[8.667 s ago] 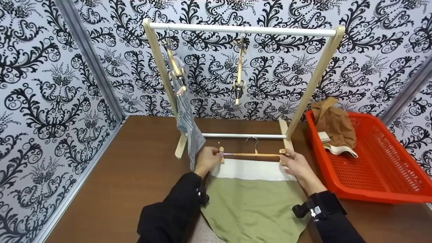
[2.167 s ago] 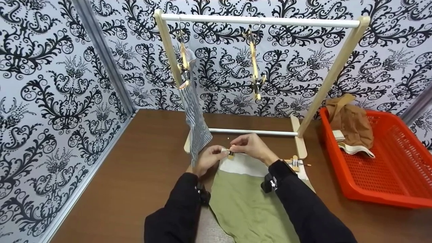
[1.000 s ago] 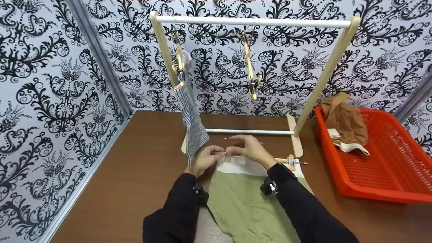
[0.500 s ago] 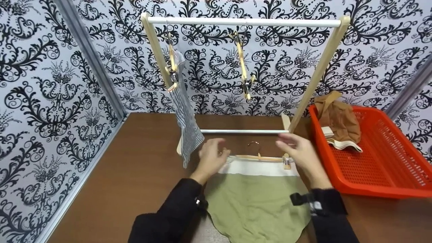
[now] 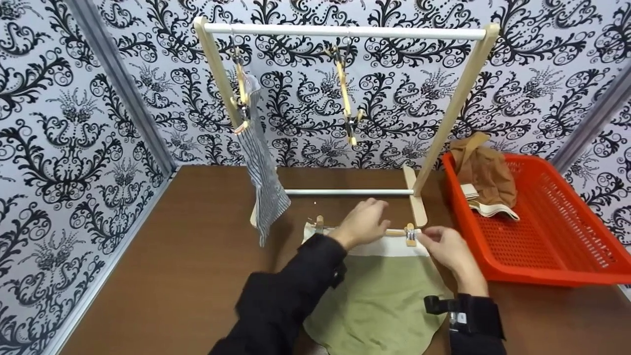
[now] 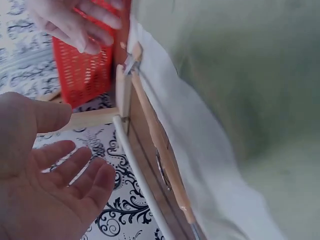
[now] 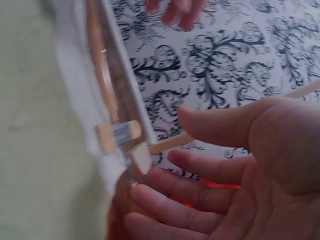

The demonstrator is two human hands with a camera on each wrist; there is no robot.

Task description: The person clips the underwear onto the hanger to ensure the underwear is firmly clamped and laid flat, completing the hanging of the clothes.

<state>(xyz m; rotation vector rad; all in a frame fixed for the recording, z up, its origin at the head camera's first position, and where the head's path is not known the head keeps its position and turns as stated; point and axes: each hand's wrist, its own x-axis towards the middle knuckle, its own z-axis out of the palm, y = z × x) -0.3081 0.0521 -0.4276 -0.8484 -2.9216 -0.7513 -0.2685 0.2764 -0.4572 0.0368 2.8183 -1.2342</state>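
An olive-green garment (image 5: 379,296) with a white waistband lies flat on the table. Along that waistband runs a wooden clip hanger (image 6: 162,145), its left clip (image 5: 319,224) and right clip (image 5: 410,235) sitting on the white cloth. My left hand (image 5: 364,226) reaches across above the hanger's middle, covering part of the bar; its fingers are spread and hold nothing in the left wrist view. Beside the right clip is my right hand (image 5: 447,249), thumb and fingertips close to the waistband's corner. The right wrist view shows that thumb apart from the loose fingers.
Behind stands a clothes rack (image 5: 345,30) with a striped garment (image 5: 263,172) on a hanger at its left and a bare clip hanger (image 5: 344,93) near the middle. At right a red basket (image 5: 557,276) holds a brown garment (image 5: 485,172).
Both hands, earlier together at the left clip, have parted. In the last half second my left hand moved right over the bar, and my right hand came down beside the right clip.
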